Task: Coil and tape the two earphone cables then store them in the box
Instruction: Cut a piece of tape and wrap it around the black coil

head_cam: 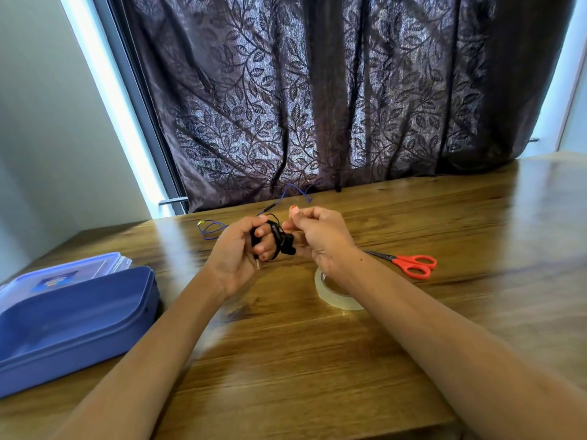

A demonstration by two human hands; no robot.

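Black earphone cable point(275, 237): coiled round the curled fingers point(266, 242) of the left hand point(233, 250), held above the tabletop point(317, 360); plug hanging below.
Right hand point(320, 239): fingers curled and pinched, touching the coil's right side; what they gripped could not be told.
Blue earphone cable point(212, 229): loose, far of the hands.
Tape roll point(330, 296): near, under the right wrist.
Red scissors point(413, 265): right.
Blue box point(73, 315): open, left; lid point(63, 269) behind it.
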